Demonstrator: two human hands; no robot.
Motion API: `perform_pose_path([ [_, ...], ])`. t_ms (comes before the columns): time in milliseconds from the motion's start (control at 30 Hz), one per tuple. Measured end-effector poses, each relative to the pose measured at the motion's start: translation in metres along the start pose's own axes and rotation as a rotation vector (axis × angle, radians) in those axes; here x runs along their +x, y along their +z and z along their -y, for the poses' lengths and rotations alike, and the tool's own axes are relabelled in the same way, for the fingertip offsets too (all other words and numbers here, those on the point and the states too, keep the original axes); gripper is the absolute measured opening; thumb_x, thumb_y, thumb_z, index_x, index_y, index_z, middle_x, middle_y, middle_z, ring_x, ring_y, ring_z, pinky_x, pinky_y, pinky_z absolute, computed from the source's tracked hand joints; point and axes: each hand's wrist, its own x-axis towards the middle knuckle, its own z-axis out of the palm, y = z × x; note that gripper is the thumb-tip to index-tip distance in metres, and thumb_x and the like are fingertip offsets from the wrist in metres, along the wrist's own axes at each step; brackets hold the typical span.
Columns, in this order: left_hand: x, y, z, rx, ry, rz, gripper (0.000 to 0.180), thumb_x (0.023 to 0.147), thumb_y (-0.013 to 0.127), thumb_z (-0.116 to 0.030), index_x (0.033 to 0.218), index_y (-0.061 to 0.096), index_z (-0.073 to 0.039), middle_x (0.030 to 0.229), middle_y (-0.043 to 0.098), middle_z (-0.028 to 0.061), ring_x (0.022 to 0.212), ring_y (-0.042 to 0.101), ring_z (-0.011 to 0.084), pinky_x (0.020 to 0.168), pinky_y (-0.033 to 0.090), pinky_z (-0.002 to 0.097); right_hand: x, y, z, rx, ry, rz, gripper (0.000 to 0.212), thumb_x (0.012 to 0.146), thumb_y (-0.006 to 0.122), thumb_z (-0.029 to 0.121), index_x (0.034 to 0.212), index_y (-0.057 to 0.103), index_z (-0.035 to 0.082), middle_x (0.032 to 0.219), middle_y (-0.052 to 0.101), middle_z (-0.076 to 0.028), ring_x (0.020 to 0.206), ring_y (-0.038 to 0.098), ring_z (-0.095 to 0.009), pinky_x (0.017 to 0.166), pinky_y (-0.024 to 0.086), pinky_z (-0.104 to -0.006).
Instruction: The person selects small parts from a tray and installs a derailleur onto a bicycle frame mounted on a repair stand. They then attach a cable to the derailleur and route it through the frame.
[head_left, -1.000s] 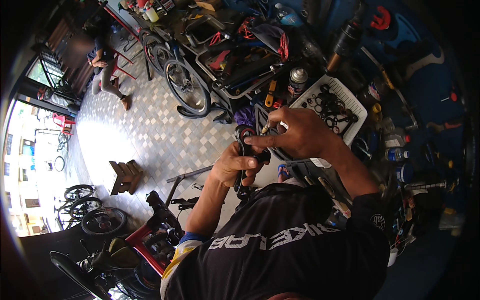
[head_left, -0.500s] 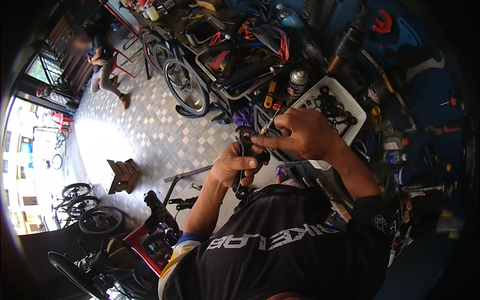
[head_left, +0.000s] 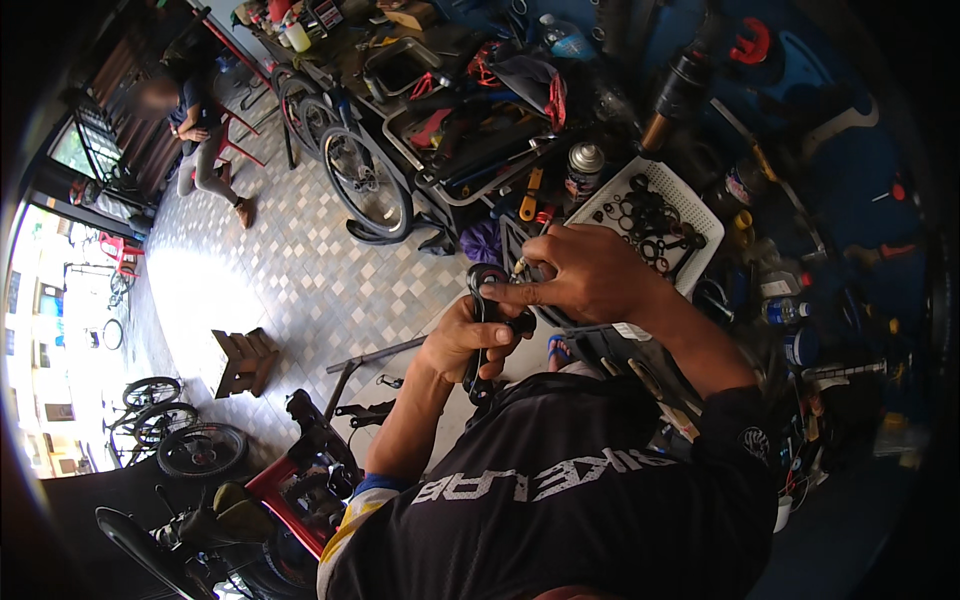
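My left hand (head_left: 463,338) is closed round a black bicycle suspension link (head_left: 477,383), a long part with a round eye at its upper end. My right hand (head_left: 592,278) comes in from the right. Its index finger lies stretched across the upper eye of the link and presses on it. The other fingers are curled round a thin pick-like tool (head_left: 519,266); only a small bit of it shows and its kind is hard to make out. What lies under the index fingertip is hidden.
Beyond my right hand stands a white basket (head_left: 712,232) of black rings and small parts, beside a spray can (head_left: 584,168). A cluttered bench (head_left: 470,150) runs along the back. A red bicycle frame (head_left: 285,490) is at lower left. A person (head_left: 203,150) sits at far left.
My right index finger has slid a little left across the link's upper eye. Less of the thin tool shows now. The view has shifted slightly.
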Motion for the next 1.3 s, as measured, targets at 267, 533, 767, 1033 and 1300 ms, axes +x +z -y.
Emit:
perform_pose_path([
  [267, -0.003, -0.015, 0.011, 0.026, -0.019, -0.097, 0.038, 0.081, 0.080, -0.010, 0.112, 0.063, 0.004, 0.091, 0.061, 0.0188, 0.057, 0.053, 0.0124, 0.036, 0.048, 0.0240, -0.021, 0.019, -0.004, -0.005, 0.049, 0.000, 0.065, 0.085, 0.064, 0.009, 0.138, 0.059, 0.046, 0.101, 0.056, -0.002, 0.084, 0.060, -0.019, 0.073, 0.055, -0.0337],
  [533, 0.000, -0.023, 0.028, 0.104, -0.037, -0.106, 0.036, 0.082, 0.079, -0.008, 0.114, 0.064, 0.000, 0.092, 0.063, 0.0177, 0.058, 0.055, 0.0131, 0.036, 0.049, 0.0254, -0.038, 0.039, 0.007, 0.090, 0.083, -0.012, 0.071, 0.080, 0.066, 0.005, 0.140, 0.059, 0.043, 0.110, 0.056, -0.006, 0.086, 0.062, -0.019, 0.069, 0.054, -0.0354],
  [767, -0.003, -0.024, 0.013, 0.020, 0.037, -0.166, 0.038, 0.081, 0.079, -0.004, 0.113, 0.063, 0.006, 0.093, 0.066, 0.0205, 0.058, 0.057, 0.0137, 0.039, 0.049, 0.0265, -0.078, 0.041, 0.003, 0.058, 0.318, 0.010, 0.077, 0.075, 0.070, 0.008, 0.142, 0.056, 0.042, 0.115, 0.055, -0.007, 0.094, 0.064, -0.024, 0.076, 0.057, -0.0360],
  [1033, 0.015, -0.008, 0.032, 0.149, -0.075, -0.124, 0.033, 0.079, 0.078, -0.001, 0.107, 0.062, 0.004, 0.094, 0.067, 0.0203, 0.058, 0.059, 0.0156, 0.039, 0.051, 0.0278, -0.084, 0.058, 0.019, 0.018, 0.318, -0.003, 0.083, 0.080, 0.072, 0.013, 0.149, 0.043, 0.049, 0.123, 0.054, -0.005, 0.103, 0.061, -0.018, 0.079, 0.053, -0.0366],
  [1300, 0.014, -0.026, 0.011, 0.225, 0.084, -0.073, 0.038, 0.083, 0.079, -0.010, 0.117, 0.065, -0.004, 0.097, 0.063, 0.0159, 0.058, 0.053, 0.0103, 0.038, 0.050, 0.0223, -0.149, 0.051, 0.020, -0.023, 0.622, -0.081, 0.079, 0.083, 0.071, 0.012, 0.151, 0.042, 0.039, 0.121, 0.055, -0.009, 0.084, 0.066, -0.023, 0.071, 0.058, -0.0372],
])
